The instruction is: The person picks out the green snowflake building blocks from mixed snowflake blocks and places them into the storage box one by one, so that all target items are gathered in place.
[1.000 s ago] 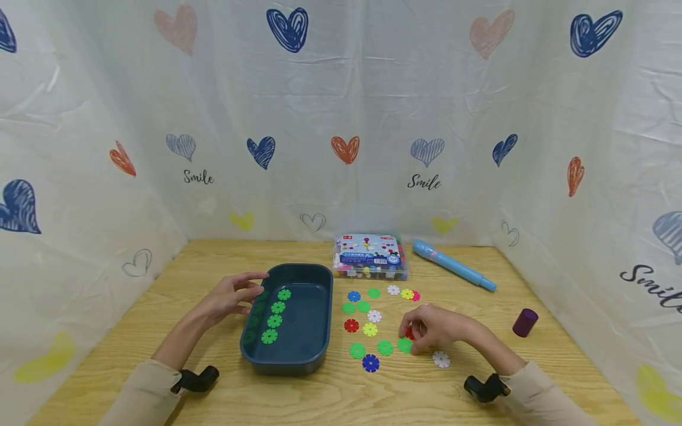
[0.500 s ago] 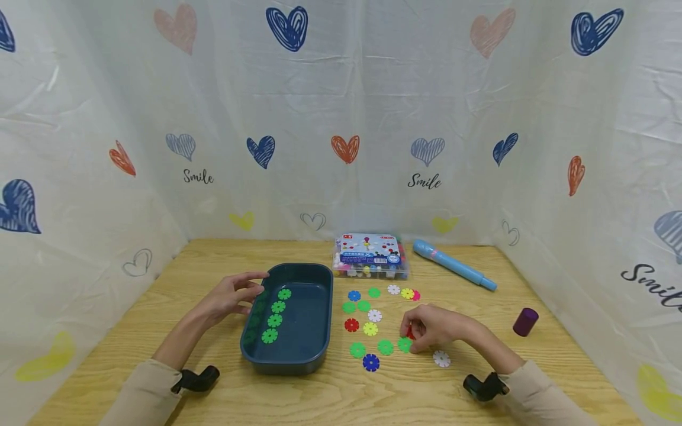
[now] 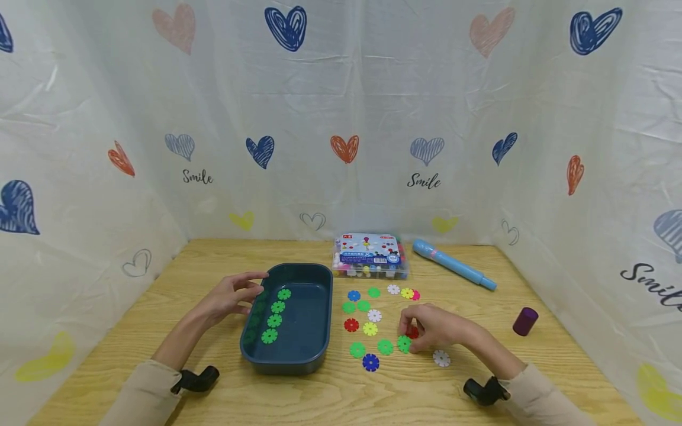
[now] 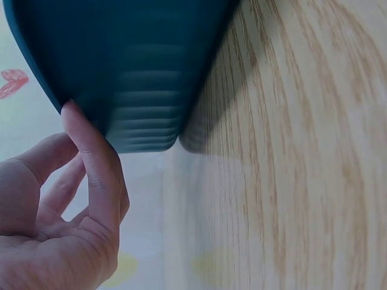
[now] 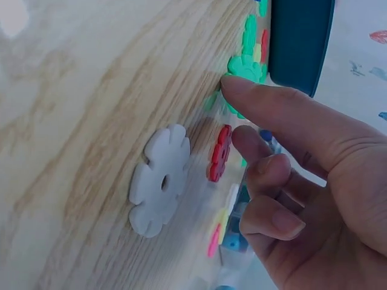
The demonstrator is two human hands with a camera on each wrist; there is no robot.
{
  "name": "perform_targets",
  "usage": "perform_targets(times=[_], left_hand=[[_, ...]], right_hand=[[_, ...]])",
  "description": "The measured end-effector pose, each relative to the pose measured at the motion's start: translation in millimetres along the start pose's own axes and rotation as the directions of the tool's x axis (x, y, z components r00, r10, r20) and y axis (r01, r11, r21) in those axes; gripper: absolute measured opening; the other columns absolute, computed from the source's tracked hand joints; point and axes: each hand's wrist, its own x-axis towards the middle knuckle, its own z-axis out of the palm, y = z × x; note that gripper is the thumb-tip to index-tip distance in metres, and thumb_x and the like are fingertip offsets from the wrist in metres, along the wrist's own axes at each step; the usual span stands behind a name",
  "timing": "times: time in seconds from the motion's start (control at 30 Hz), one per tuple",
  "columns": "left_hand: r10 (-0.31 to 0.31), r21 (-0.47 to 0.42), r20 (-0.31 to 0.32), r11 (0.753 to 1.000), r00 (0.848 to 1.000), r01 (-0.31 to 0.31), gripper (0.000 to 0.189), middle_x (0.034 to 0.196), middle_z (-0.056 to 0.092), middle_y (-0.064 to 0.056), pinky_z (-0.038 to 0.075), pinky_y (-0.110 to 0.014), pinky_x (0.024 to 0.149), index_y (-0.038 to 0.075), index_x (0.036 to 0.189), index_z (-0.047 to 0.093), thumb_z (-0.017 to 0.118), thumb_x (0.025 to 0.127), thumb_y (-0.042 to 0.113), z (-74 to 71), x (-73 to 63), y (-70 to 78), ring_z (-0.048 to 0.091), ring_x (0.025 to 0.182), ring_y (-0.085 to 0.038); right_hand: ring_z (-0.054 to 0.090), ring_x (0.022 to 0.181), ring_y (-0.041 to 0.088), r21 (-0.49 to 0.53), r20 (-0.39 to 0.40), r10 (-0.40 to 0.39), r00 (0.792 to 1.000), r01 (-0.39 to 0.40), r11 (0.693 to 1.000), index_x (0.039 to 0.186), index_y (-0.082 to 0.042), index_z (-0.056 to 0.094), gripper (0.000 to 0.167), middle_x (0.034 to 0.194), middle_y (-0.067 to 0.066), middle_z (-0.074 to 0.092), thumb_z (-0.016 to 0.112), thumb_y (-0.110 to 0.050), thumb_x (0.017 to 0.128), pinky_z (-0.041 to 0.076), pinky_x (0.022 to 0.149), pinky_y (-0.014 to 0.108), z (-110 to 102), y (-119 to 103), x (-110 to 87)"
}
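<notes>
My right hand (image 3: 434,326) pinches a green snowflake disc (image 3: 404,344) by its edge between thumb and index finger, low over the table. In the right wrist view, this green disc looks tilted. A red disc (image 5: 221,153) lies close to the index fingertip, and a white disc (image 5: 161,181) sits nearer the wrist. My left hand (image 3: 230,298) rests against the left rim of the dark blue tray (image 3: 326,331), its fingers loosely bent. The left wrist view has one fingertip touching the tray's outer wall (image 4: 145,90). Inside the tray, several green discs (image 3: 274,320) form a row.
Several coloured discs lie between tray and right hand, including a yellow one (image 3: 370,329) and a dark blue one (image 3: 370,362). Behind them stands a clear box of parts (image 3: 370,255). A light blue tube (image 3: 454,264) and a purple cylinder (image 3: 525,321) lie to the right.
The right hand and the green disc have shifted very slightly left. More of the red disc shows between the fingers. The left hand and tray stay put.
</notes>
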Motion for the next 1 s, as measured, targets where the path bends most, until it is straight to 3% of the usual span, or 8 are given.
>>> perform_targets(times=[0.3, 0.53, 0.87, 1.0], left_hand=[[0.001, 0.001, -0.002, 1.000, 1.000, -0.001, 0.059, 0.132, 0.048, -0.022, 0.058, -0.030, 0.072, 0.009, 0.148, 0.042, 0.063, 0.096, 0.030, -0.4, -0.7, 0.6, 0.061, 0.099, -0.024], [0.007, 0.004, 0.001, 1.000, 1.000, -0.007, 0.059, 0.131, 0.048, -0.022, 0.059, -0.031, 0.073, 0.009, 0.148, 0.042, 0.063, 0.097, 0.030, -0.4, -0.6, 0.3, 0.061, 0.098, -0.023], [0.010, -0.012, 0.011, 1.000, 1.000, -0.010, 0.061, 0.134, 0.047, -0.024, 0.058, -0.028, 0.068, 0.008, 0.148, 0.041, 0.064, 0.096, 0.030, -1.0, -0.7, -0.7, 0.063, 0.099, -0.021], [0.014, -0.011, 0.014, 1.000, 1.000, -0.014, 0.061, 0.133, 0.048, -0.024, 0.058, -0.028, 0.068, 0.008, 0.149, 0.041, 0.063, 0.096, 0.030, -0.9, -0.5, -0.4, 0.063, 0.097, -0.021]], right_hand=[[0.044, 0.058, 0.002, -0.034, -0.027, -0.011, 1.000, 0.010, 0.999, 0.093, -0.017, 0.063, 0.021, 0.085, -0.003, 0.063, 0.077, -0.008, 0.081, 0.043, 0.056, 0.018, 2, -2, 0.1], [0.053, 0.071, 0.003, -0.011, -0.048, -0.018, 0.999, 0.017, 1.000, 0.092, -0.019, 0.067, 0.008, 0.083, -0.008, 0.064, 0.068, -0.010, 0.091, 0.050, 0.065, 0.020, -2, 0, -0.3], [0.066, 0.079, 0.008, 0.002, -0.114, -0.069, 0.991, 0.070, 0.998, 0.095, -0.011, 0.071, 0.007, 0.090, 0.000, 0.071, 0.065, -0.009, 0.094, 0.055, 0.071, 0.022, -16, -7, 15.0], [0.069, 0.078, 0.019, 0.020, -0.116, -0.061, 0.991, 0.063, 0.998, 0.097, -0.010, 0.070, 0.007, 0.090, 0.004, 0.071, 0.064, -0.009, 0.095, 0.056, 0.066, 0.026, -23, -17, 24.3]])
